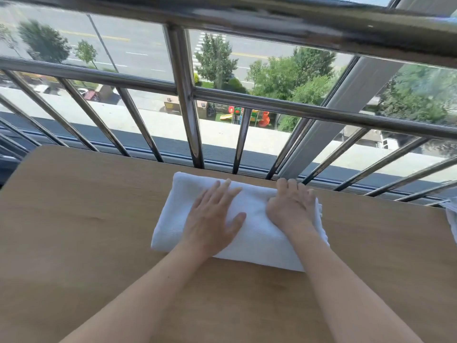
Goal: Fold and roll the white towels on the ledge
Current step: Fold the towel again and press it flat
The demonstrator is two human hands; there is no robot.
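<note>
A folded white towel [249,219] lies on the wooden ledge [86,219], towards its far edge, just in front of the steel railing [188,134]. It forms a thick oblong pad running from far left to near right. Both hands rest on top of it. The left hand [212,219] lies flat, palm down, its grip spread wide with fingers fanned and thumb out to the right. The right hand [291,206] sits over the towel's right part, its grip bent, fingers curled down at the far edge; whether it pinches cloth or only presses, I cannot tell.

This looks like the step between folding and rolling: the folds seem made, and the hands are flattening the pad or gathering its right end to begin a roll. The next move probably calls for turning that end over tightly while the left hand holds the rest flat, keeping the edges even so the roll stays straight.

A second white cloth [451,219] shows at the ledge's right edge, mostly out of frame, likely another towel awaiting its turn.
</note>
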